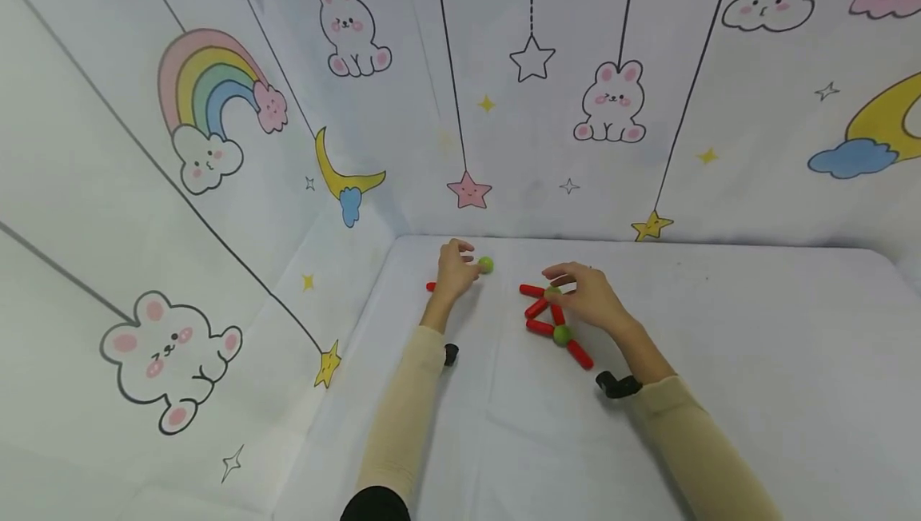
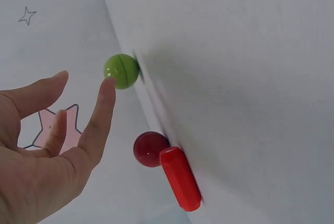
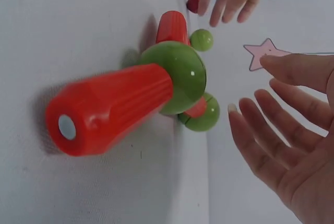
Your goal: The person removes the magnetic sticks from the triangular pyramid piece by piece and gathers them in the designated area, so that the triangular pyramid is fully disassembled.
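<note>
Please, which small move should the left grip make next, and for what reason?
Probably the left grip should close its fingers gently round the loose green ball. One fingertip appears to be at the ball, but the grip is open, and a push could perhaps make it roll. The ball lies apart from the dark red ball and the red rod.
</note>
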Demonstrator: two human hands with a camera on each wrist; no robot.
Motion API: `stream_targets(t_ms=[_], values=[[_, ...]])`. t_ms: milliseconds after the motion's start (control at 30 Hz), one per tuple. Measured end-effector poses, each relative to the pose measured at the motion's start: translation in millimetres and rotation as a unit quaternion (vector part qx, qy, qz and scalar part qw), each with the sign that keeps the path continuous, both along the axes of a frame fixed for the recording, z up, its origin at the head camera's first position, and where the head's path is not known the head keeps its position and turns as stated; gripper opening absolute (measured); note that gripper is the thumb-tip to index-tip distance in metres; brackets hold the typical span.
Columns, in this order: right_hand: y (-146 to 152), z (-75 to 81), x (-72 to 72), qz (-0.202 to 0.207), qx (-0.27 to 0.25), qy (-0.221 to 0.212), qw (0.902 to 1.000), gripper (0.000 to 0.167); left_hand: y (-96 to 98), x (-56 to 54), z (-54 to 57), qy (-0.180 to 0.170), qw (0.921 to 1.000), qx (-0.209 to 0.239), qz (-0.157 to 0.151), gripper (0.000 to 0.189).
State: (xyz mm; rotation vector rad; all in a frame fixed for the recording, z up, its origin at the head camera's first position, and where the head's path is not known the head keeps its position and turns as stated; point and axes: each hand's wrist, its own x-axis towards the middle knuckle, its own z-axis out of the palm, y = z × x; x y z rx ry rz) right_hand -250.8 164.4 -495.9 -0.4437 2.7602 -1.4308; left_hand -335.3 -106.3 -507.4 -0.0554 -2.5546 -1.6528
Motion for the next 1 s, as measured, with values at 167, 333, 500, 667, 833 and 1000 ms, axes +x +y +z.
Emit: stream_targets(t_ms=[167,333,500,667,833,1000], values=[[3,-1.7,-3.8,-0.033,0.028,-0.018,0.9989,0.041,-2.5,14.8,7.2,0.017,0.9997,0.015,-0.011,0.042],[6,-4.6,-6.5,-0.046,0.037,-0.043,0.9973,0.042,0.2,31.9,6.7,0.012,0.9986,0.033,-0.04,0.044],[10,-4.4,-7.6,-0.035,0.053,-0.084,0.9945,0.053,10.2,50.7,4.7,-0.016,0.9963,0.027,-0.08,0.049],[12,1.1,-6.8,-0.016,0.069,-0.156,0.9852,0.072,21.3,65.6,5.3,-0.044,0.9904,0.009,-0.131,0.044],[10,0.1,-5.8,0.0,0.066,-0.209,0.9757,0.086,32.6,72.7,3.0,-0.065,0.9773,-0.012,-0.201,0.044],[7,-3.5,-4.4,0.007,0.059,-0.224,0.9727,0.093,42.1,76.1,-3.4,-0.066,0.9622,-0.037,-0.261,0.041]])
